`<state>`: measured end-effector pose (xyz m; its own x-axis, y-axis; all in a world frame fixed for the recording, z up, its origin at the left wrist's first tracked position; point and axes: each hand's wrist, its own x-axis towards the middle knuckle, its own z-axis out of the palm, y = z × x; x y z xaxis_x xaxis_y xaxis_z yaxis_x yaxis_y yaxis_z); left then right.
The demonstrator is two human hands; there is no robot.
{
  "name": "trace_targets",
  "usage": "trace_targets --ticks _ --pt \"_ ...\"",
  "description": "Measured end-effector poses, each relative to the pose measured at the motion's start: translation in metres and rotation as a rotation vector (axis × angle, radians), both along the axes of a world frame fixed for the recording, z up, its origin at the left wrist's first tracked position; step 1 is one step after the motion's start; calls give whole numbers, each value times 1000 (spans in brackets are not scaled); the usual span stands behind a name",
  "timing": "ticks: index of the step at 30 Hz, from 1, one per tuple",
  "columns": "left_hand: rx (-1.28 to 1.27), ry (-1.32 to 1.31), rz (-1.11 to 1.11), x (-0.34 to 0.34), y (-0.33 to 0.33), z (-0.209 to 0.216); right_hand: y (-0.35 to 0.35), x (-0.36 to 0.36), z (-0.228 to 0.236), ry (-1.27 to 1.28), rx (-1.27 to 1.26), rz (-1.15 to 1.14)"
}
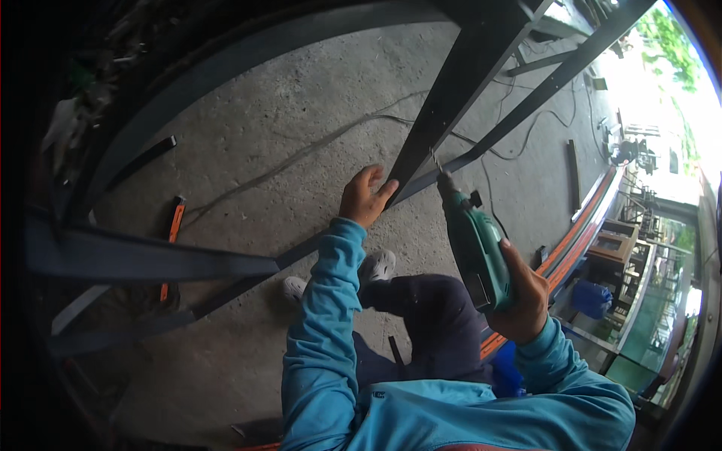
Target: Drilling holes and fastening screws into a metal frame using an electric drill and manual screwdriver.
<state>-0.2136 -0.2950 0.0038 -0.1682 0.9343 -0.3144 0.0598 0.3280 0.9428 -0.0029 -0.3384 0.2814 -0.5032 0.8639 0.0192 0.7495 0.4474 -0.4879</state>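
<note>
An orange bar (176,223) lies at left, a blue bundle (592,299) at right; green foliage (669,49) shows upper right.

The person's left hand (364,200), partly bent, reached toward one o'clock near the view's centre; the right hand (524,292), curled in a grip, sat at four o'clock.

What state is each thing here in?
Green power drill: held; running or not unclear
Drill bit: fitted, pointing toward the dark metal beam
Right grip: closed on the drill
Left grip: at the beam's edge, grasp unclear
Cable: slack on the floor
Shoes: worn
</note>
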Motion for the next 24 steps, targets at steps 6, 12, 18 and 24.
trace_targets --ticks 6,12,18,24 --pt "600 113 -5 10 90 -41 -7 -41 -83 -10 214 -91" --pt "702 -225 -178 25 134 -41 -19 -64 -140 -86 448 -193" --pt "875 -139 -282 14 141 -37 -35 -102 -163 -247 583 -246" --pt "589 -317 -501 -5 155 -59 -41 -165 -146 -674 605 -241"
